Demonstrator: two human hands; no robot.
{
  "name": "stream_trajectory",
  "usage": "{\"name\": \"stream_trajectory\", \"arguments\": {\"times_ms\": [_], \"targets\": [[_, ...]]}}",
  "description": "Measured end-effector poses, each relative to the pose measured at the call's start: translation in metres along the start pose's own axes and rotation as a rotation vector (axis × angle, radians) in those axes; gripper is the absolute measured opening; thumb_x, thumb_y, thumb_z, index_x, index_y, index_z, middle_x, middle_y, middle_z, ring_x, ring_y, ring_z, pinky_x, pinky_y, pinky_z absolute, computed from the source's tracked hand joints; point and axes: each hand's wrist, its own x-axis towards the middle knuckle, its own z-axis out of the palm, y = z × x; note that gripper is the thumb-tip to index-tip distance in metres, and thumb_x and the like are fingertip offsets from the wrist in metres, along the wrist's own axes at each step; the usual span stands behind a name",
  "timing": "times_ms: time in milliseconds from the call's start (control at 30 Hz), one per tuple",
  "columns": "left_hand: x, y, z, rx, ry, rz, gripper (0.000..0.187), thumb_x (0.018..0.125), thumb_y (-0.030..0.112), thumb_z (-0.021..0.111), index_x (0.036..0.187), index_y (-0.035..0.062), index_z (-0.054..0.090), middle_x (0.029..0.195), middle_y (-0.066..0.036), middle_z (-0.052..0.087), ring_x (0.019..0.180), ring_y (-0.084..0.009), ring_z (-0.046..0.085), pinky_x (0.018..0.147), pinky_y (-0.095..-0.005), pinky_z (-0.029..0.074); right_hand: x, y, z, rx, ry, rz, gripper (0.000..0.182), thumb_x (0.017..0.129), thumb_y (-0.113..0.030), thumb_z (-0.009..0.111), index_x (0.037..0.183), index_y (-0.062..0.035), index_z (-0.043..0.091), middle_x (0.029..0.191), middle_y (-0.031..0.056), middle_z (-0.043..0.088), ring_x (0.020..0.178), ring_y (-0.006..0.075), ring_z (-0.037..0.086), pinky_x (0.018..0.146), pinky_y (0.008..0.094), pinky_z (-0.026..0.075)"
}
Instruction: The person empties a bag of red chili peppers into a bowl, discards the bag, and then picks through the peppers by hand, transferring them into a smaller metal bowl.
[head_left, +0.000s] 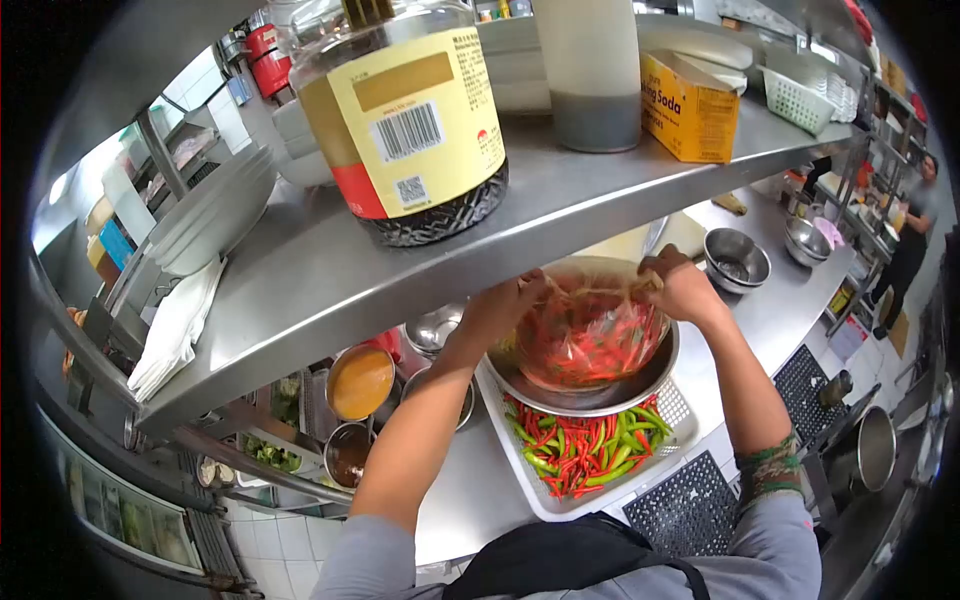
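Observation:
A clear plastic bag (592, 335) with red and some green chillies inside sits in a wide metal bowl (600, 408). My left hand (522, 298) grips the bag's top edge on the left side. On the opposite side of the opening, my right hand (682, 284) has its fingers closed on the bag's edge. Under the bowl is a white perforated basket (535, 497). Loose red and green chillies (590, 452) lie in the part of it nearest me.
A steel shelf (330, 310) crosses above the counter, bearing a large sauce jar (405, 120), a baking soda box (690, 110) and stacked plates (215, 215). Metal bowls (737, 258) stand at right; an orange sauce pot (362, 383) is at left. Another person (912, 225) stands far right.

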Motion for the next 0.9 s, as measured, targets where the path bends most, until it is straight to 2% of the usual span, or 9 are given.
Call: {"name": "stream_trajectory", "arguments": {"times_ms": [67, 267, 400, 567, 700, 733, 767, 833, 900], "targets": [[0.004, 0.007, -0.004, -0.104, 0.029, -0.133, 0.024, 0.089, 0.024, 0.067, 0.098, 0.0028, 0.070, 0.090, -0.018, 0.068, 0.086, -0.0320, 0.066, 0.077, -0.0423, 0.051, -0.002, 0.009, 0.008, -0.176, -0.019, -0.011, 0.013, 0.087, -0.021, 0.063, 0.093, -0.0089, 0.066, 0.094, 0.0161, 0.063, 0.092, 0.0375, 0.062, 0.079, 0.0475, 0.050], [0.014, 0.025, -0.025, 0.153, -0.285, -0.056, 0.026, 0.094, 0.027, 0.058, 0.105, 0.0043, 0.068, 0.103, -0.018, 0.068, 0.097, -0.0345, 0.065, 0.087, -0.0447, 0.049, 0.013, -0.025, -0.019, 0.091, 0.168, -0.022, 0.018, 0.089, -0.020, 0.064, 0.089, -0.0025, 0.064, 0.088, 0.0180, 0.064, 0.087, 0.0410, 0.061, 0.076, 0.0468, 0.049], [0.015, 0.017, -0.046, 0.360, -0.120, -0.033, 0.027, 0.096, 0.024, 0.054, 0.114, 0.0071, 0.064, 0.105, -0.017, 0.066, 0.099, -0.0358, 0.062, 0.093, -0.0472, 0.046, 0.007, -0.024, -0.033, 0.415, 0.346, 0.140, 0.014, 0.089, -0.013, 0.066, 0.094, 0.0001, 0.067, 0.088, 0.0184, 0.070, 0.080, 0.0319, 0.067, 0.074, 0.0395, 0.050], [0.012, -0.012, -0.027, 0.897, 0.181, 0.336, 0.028, 0.093, 0.019, 0.054, 0.116, 0.0063, 0.063, 0.108, -0.019, 0.064, 0.105, -0.0361, 0.060, 0.096, -0.0506, 0.044, 0.016, -0.025, -0.052, 0.701, 0.399, 0.181, 0.015, 0.092, -0.012, 0.062, 0.095, 0.0020, 0.067, 0.087, 0.0143, 0.072, 0.076, 0.0234, 0.065, 0.073, 0.0373, 0.050], [0.010, 0.020, -0.033, 0.443, 0.145, 0.039, 0.027, 0.094, 0.016, 0.052, 0.115, 0.0035, 0.063, 0.112, -0.021, 0.062, 0.110, -0.0372, 0.058, 0.097, -0.0485, 0.044, 0.021, -0.031, -0.022, 0.760, 0.306, 0.157, 0.019, 0.094, -0.016, 0.061, 0.095, 0.0022, 0.067, 0.079, 0.0082, 0.067, 0.069, 0.0152, 0.058, 0.067, 0.0313, 0.048], [0.011, 0.031, -0.035, 0.314, 0.143, -0.010, 0.026, 0.095, 0.017, 0.051, 0.115, 0.0031, 0.062, 0.112, -0.021, 0.062, 0.110, -0.0364, 0.058, 0.097, -0.0469, 0.045, 0.026, -0.035, -0.038, 0.625, 0.488, 0.117, 0.019, 0.095, -0.016, 0.061, 0.095, 0.0023, 0.067, 0.079, 0.0043, 0.065, 0.069, 0.0108, 0.055, 0.066, 0.0291, 0.046], [0.011, 0.041, -0.037, 0.189, 0.148, -0.058, 0.026, 0.097, 0.018, 0.050, 0.115, 0.0027, 0.062, 0.112, -0.021, 0.062, 0.110, -0.0357, 0.058, 0.096, -0.0453, 0.046, 0.019, -0.038, -0.063, 0.956, 0.502, 0.303, 0.019, 0.097, -0.017, 0.060, 0.097, 0.0014, 0.067, 0.083, 0.0035, 0.066, 0.075, 0.0114, 0.058, 0.070, 0.0305, 0.048], [0.007, 0.039, -0.048, -0.271, 0.119, -0.160, 0.028, 0.099, 0.022, 0.050, 0.115, 0.0018, 0.062, 0.113, -0.018, 0.063, 0.113, -0.0319, 0.058, 0.098, -0.0424, 0.046, 0.020, -0.025, -0.054, 1.098, 0.529, 0.251, 0.018, 0.098, -0.017, 0.060, 0.100, -0.0002, 0.067, 0.085, 0.0034, 0.067, 0.078, 0.0130, 0.060, 0.074, 0.0313, 0.050], [-0.005, 0.018, -0.024, -0.357, 0.041, -0.153, 0.031, 0.101, 0.026, 0.049, 0.114, 0.0013, 0.061, 0.114, -0.016, 0.063, 0.114, -0.0280, 0.057, 0.099, -0.0398, 0.046, 0.012, -0.036, -0.027, 1.134, 0.240, 0.293, 0.018, 0.098, -0.015, 0.059, 0.107, -0.0013, 0.065, 0.092, 0.0050, 0.067, 0.084, 0.0127, 0.060, 0.078, 0.0300, 0.050]]}}
